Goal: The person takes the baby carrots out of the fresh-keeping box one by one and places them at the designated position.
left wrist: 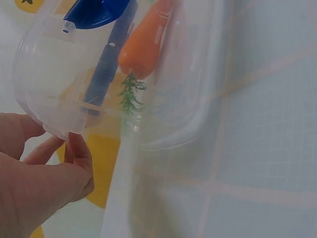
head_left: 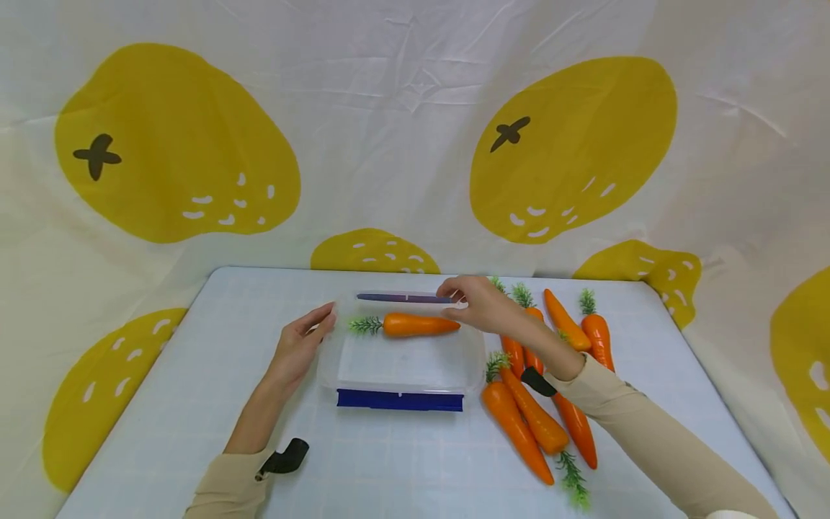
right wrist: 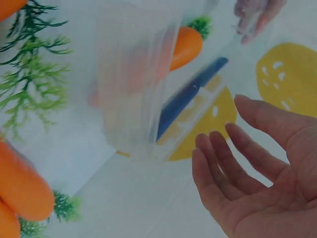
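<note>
A clear plastic container (head_left: 402, 367) with blue clasps sits before me, its front clasp (head_left: 400, 400) flipped outward and a second blue clasp (head_left: 405, 298) at the back. One carrot (head_left: 418, 325) with a green top shows through the plastic, lying crosswise. At the left corner, my left hand (head_left: 300, 344) pinches the clear rim (left wrist: 59, 130) between thumb and fingers; whether this is lid or tub I cannot tell. My right hand (head_left: 480, 304) is by the back right corner. In the right wrist view its fingers (right wrist: 218, 163) are gently bent and apart, with nothing between them.
Several carrots (head_left: 519, 425) lie in a loose pile right of the container, some under my right forearm. More carrots (head_left: 598, 339) lie further back. The pale table (head_left: 259, 288) meets a hanging cloth (head_left: 402, 144) with yellow fruit prints at its far edge.
</note>
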The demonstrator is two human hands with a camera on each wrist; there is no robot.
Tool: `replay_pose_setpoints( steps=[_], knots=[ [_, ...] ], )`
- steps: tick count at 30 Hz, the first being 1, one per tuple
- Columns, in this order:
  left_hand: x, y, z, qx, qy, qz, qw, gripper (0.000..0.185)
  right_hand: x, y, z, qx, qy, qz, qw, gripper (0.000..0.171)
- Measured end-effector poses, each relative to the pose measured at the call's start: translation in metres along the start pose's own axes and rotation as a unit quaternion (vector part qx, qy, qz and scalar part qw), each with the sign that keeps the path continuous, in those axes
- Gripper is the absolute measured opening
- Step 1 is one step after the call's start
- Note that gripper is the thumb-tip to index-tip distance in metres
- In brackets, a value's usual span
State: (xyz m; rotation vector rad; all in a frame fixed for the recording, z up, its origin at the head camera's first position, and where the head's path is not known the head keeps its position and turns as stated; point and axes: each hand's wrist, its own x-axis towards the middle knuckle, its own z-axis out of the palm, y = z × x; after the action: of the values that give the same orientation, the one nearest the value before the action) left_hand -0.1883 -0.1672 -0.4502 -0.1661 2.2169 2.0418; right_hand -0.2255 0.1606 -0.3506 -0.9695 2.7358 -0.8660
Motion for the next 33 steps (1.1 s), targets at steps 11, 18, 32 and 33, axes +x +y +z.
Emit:
replay_pose_setpoints(
  steps=[11,18,32,33],
  knots=[
    [-0.001,0.003,0.001,-0.010,-0.001,-0.006,0.9999,0.057,0.030,-0.013,0.019,-0.011,-0.055,-0.002,0.998,0.028],
    [0.000,0.000,0.000,-0.007,0.002,-0.001,1.0000,0.058,0.045,-0.025,0.032,-0.014,-0.106,0.036,0.994,0.032],
    [-0.002,0.002,0.002,-0.015,0.011,0.001,0.9998,0.052,0.058,-0.034,0.055,-0.067,-0.157,0.038,0.985,0.038],
    [-0.002,0.002,0.001,-0.016,0.011,-0.001,0.9998,0.052,0.058,-0.034,0.056,-0.073,-0.157,0.036,0.984,0.037]
  ],
)
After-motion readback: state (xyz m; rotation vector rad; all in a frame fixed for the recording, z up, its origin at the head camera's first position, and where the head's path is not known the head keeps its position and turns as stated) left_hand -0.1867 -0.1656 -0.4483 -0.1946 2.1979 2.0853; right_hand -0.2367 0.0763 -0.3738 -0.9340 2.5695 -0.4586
